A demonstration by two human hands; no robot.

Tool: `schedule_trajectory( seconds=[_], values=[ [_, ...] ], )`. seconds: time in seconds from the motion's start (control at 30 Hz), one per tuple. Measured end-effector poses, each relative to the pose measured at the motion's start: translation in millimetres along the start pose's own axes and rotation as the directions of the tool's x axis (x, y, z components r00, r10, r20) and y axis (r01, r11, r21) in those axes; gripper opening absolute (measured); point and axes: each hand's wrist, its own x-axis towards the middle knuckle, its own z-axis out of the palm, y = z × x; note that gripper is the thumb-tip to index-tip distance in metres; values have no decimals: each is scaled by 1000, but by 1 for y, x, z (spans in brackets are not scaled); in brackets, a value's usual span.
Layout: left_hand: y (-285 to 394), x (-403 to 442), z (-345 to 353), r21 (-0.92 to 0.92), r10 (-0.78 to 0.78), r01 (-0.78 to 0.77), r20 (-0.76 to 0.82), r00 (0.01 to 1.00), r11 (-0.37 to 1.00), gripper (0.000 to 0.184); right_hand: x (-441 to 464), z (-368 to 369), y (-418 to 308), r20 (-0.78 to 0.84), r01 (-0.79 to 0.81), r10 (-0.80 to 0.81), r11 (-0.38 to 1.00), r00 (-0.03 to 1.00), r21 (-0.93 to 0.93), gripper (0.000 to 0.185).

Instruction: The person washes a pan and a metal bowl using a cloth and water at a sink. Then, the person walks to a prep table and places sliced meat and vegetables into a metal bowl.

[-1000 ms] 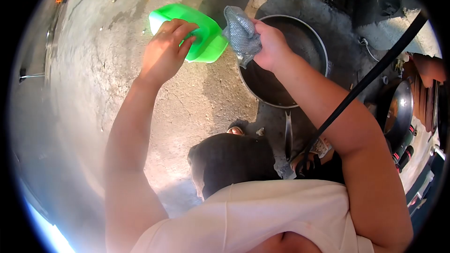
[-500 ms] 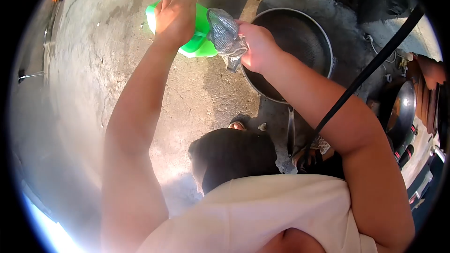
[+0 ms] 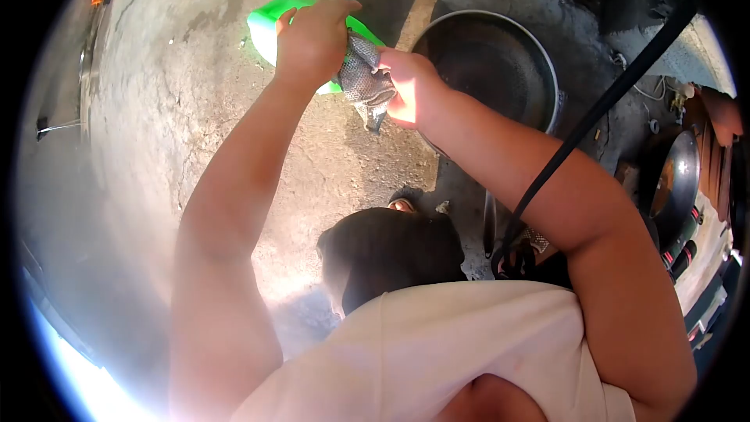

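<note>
My left hand (image 3: 312, 43) is closed over a bright green plastic container (image 3: 269, 19), its fingertips hidden on the far side. My palm and wrist cover much of the container, so its full shape does not show. In my right hand (image 3: 410, 82) is a bunched grey mesh scrubbing cloth (image 3: 366, 78), gripped at its right side. The cloth lies against the container's right part, close to my left hand, and its loose end hangs down. Just right of my right hand is a large dark frying pan (image 3: 496, 70) on the ground.
The pan's handle (image 3: 490, 223) points toward my feet. A black strap or hose (image 3: 601, 109) crosses the view at the right. Another metal pan (image 3: 680, 176) stands tilted at the far right. Rough concrete ground (image 3: 211, 94) spreads to the left.
My left hand has shifted right along the green container, nearer to the cloth. My right hand and the cloth have moved slightly left and down, so the two hands are closer together.
</note>
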Motion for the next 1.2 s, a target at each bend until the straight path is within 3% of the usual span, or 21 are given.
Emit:
schedule_trajectory(
  seconds=[0.1,0.13,0.17,0.2,0.27,0.3,0.33,0.37,0.4,0.5,0.53,0.57,0.63,0.7,0.77,0.8,0.9,1.07,1.1,1.13,1.2],
  values=[
    [23,-2,4,30,-5,2,114,993,1000,24,8,-3,3,-28,-11,9,999,1000,-37,27],
    [22,1,-3,-169,-109,150,230,967,974,26,5,-1,1,-32,-23,22,999,999,-28,26],
    [19,5,-10,-169,-103,144,230,968,975,26,2,0,0,-39,-33,32,999,999,-14,26],
    [15,9,-20,-472,-133,313,375,918,824,28,2,-1,2,18,-13,12,999,1000,45,25],
    [0,11,-32,-783,-22,555,573,819,280,31,6,-5,3,43,-7,5,1000,999,24,25],
    [-3,8,-22,-779,-25,562,579,815,277,31,7,-7,5,74,-4,5,1000,997,-8,26],
    [-5,5,-11,-745,-52,348,389,920,569,30,9,-7,5,73,-5,6,1000,997,-10,26],
    [-8,4,0,-590,-6,114,183,983,799,30,10,-7,5,49,0,0,1000,999,-5,26],
    [6,2,3,-217,69,-57,48,996,975,31,4,-4,6,20,-6,6,1000,1000,-8,27],
    [4,6,4,-66,184,-186,-37,982,980,32,-9,7,0,-19,-30,30,1000,999,-2,29],
    [-2,8,0,-338,131,-94,88,988,937,31,-10,8,0,-17,-23,23,1000,1000,0,29],
    [-10,9,-3,-337,131,-95,86,988,937,31,-8,8,0,-11,-31,31,999,999,-15,30],
    [-8,17,-28,-709,-33,428,497,867,560,31,5,-3,6,-9,-28,27,1000,1000,-9,32],
    [-12,15,-29,-683,-31,376,460,888,626,31,16,-3,7,-161,-39,30,998,986,-50,36],
    [-9,23,-35,-454,-142,263,285,948,851,30,6,1,6,-98,-16,12,999,995,-37,37],
    [-11,20,-22,-38,120,-119,13,993,992,29,-1,7,1,-34,8,-9,1000,999,-27,38],
    [-16,8,3,-85,-8,23,180,984,996,41,21,0,8,-150,13,-22,998,988,-63,35],
    [-12,11,2,30,141,-139,-62,988,990,27,-1,9,0,-39,-6,5,1000,999,-24,31],
    [-14,19,-8,-380,-64,125,167,984,917,27,-4,8,-3,-9,-10,10,1000,1000,3,31],
    [-15,23,-12,-635,-156,442,455,877,634,27,-3,5,-3,-15,-8,8,1000,1000,11,31],
    [-15,21,-17,-638,-145,449,471,870,626,27,-4,6,-3,6,9,-9,1000,1000,5,31]
  ],
)
